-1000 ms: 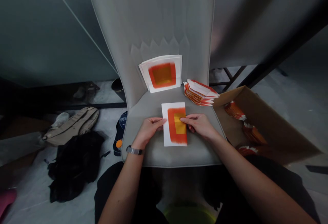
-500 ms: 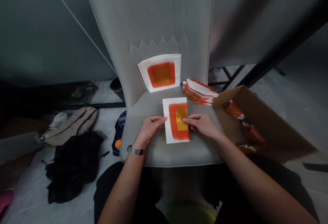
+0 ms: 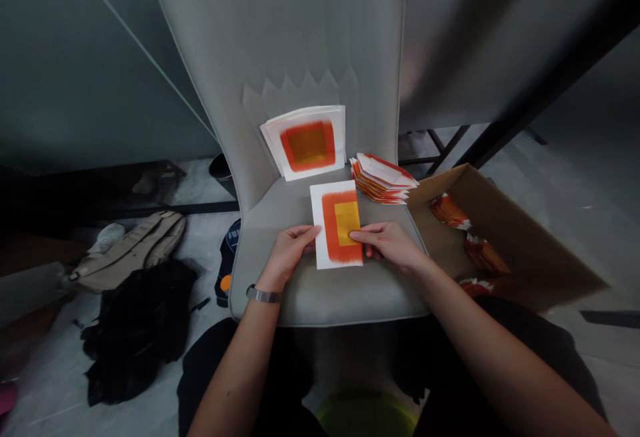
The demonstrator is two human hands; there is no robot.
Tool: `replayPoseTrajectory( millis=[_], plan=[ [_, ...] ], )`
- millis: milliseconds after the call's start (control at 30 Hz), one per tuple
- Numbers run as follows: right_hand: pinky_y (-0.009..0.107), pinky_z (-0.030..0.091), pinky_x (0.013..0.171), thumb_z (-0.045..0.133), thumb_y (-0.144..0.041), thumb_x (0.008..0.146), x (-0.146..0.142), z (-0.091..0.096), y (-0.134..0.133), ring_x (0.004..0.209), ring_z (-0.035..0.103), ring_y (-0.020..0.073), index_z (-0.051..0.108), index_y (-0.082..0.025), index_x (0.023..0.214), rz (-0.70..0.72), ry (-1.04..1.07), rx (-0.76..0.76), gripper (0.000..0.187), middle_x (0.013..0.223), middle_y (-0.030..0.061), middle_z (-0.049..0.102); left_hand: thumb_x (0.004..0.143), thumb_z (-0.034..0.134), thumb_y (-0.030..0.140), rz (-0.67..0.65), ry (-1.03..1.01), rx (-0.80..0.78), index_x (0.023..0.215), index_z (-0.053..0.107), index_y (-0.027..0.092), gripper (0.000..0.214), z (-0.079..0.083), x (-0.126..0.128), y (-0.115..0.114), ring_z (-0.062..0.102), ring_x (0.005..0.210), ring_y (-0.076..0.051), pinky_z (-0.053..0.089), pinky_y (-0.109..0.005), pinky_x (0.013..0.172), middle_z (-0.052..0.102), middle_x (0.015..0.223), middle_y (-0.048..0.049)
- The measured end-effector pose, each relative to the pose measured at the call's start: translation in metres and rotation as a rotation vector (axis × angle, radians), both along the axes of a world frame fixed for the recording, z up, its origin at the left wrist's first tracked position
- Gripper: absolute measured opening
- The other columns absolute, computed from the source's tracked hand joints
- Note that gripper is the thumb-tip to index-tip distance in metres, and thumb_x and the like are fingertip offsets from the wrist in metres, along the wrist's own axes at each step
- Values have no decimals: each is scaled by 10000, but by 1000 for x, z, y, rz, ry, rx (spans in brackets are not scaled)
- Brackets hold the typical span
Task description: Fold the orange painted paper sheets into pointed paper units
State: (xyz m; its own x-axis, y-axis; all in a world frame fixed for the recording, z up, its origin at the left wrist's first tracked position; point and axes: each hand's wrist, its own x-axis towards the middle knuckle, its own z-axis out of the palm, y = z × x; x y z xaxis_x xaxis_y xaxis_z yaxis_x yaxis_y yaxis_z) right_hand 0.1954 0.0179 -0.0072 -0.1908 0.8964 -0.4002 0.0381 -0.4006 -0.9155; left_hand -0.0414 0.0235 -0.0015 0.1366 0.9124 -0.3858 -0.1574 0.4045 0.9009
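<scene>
A white paper sheet [image 3: 336, 224] printed with an orange block around a yellow panel lies flat on the seat of a grey upholstered chair [image 3: 320, 297], long side pointing away from the person, at 12 o'clock from the body. The left hand [image 3: 287, 254] comes in from 7 o'clock, its fingers [image 3: 306, 234] extended and nearly flat, with the tips at the sheet's left edge. A metal wrist band [image 3: 261, 294] circles that wrist. The right hand [image 3: 390, 245] comes in from 4 o'clock, its fingers [image 3: 361, 234] lying across the sheet's lower right corner, just below the yellow panel. Neither hand is spread wide, but whether either one actually grips the paper cannot be told from this view.

At 12 o'clock beyond the sheet, a stack of printed sheets [image 3: 305, 140] leans against the chair backrest [image 3: 300, 37]. A pile of folded orange-and-white papers [image 3: 383, 180] sits at 1 o'clock on the seat's far corner. An open cardboard box [image 3: 505, 224] stands at 2 o'clock, with more folded papers [image 3: 450, 212] inside. On the floor at 9 o'clock lie a beige backpack [image 3: 130, 250] and a black cloth [image 3: 137, 330].
</scene>
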Motion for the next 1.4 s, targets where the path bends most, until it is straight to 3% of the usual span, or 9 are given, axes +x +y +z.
replayPoseTrajectory(
  millis=[167, 367, 567, 700, 867, 1000, 1133, 1233, 1400],
  plan=[
    [234, 246, 406, 859, -550, 701, 1, 4, 1, 467, 459, 93, 817, -170, 937, 62, -23, -20, 450, 583, 29, 656, 712, 889, 436, 104, 19, 24, 955, 813, 142, 390, -4, -1, 3, 757, 829, -208, 599, -358, 867, 803, 971, -121],
    [227, 238, 397, 863, -525, 697, -2, 4, 0, 447, 442, 82, 805, -163, 910, -11, -47, -39, 424, 554, 10, 630, 708, 893, 425, 153, -4, 38, 947, 812, 145, 378, -7, -2, 3, 756, 807, -203, 608, -352, 850, 805, 948, -108],
    [225, 195, 385, 856, -500, 716, -3, 2, -2, 396, 374, 56, 808, -153, 978, 75, -55, -55, 438, 528, 6, 636, 696, 896, 441, 198, 33, 65, 924, 809, 135, 392, -6, -1, 4, 757, 860, -224, 603, -359, 863, 806, 963, -108],
    [214, 230, 367, 867, -466, 704, -4, 2, -2, 423, 486, 93, 802, -157, 940, 14, -61, -72, 395, 531, 22, 650, 701, 888, 448, 204, 44, 70, 921, 807, 141, 387, -5, 0, 4, 759, 895, -241, 602, -373, 871, 805, 952, -110],
    [200, 308, 349, 866, -426, 709, -5, -5, -2, 547, 629, 130, 801, -177, 849, 99, 11, -80, 293, 901, 114, 785, 706, 885, 446, 245, 30, 74, 947, 802, 147, 393, -6, 0, 5, 758, 873, -228, 602, -343, 815, 804, 942, -105],
    [206, 369, 360, 876, -420, 705, -1, -5, -1, 587, 652, 149, 796, -172, 839, 166, 33, -67, 293, 874, 110, 779, 694, 890, 463, 260, 43, 64, 948, 795, 141, 421, -6, -1, 5, 756, 853, -228, 599, -344, 798, 801, 934, -108],
    [213, 440, 429, 901, -447, 681, 7, 5, 3, 676, 677, 165, 784, -176, 990, 114, 131, -70, 427, 884, 97, 768, 683, 901, 461, 188, -19, 35, 957, 794, 145, 432, -3, -2, 4, 751, 830, -208, 595, -326, 798, 799, 935, -100],
    [223, 496, 552, 891, -477, 690, 8, 9, 7, 724, 669, 145, 778, -189, 959, -36, 346, -66, 410, 912, 74, 762, 701, 900, 440, 54, -90, -20, 960, 795, 141, 410, 0, -1, 1, 743, 803, -184, 590, -306, 788, 797, 940, -107],
    [265, 512, 654, 930, -456, 622, 0, 6, 7, 811, 684, 178, 761, -225, 960, -41, 496, -102, 443, 928, 52, 760, 735, 883, 419, -44, -71, -27, 962, 803, 150, 361, 0, 4, -2, 732, 795, -170, 578, -284, 761, 796, 940, -108]
  ],
)
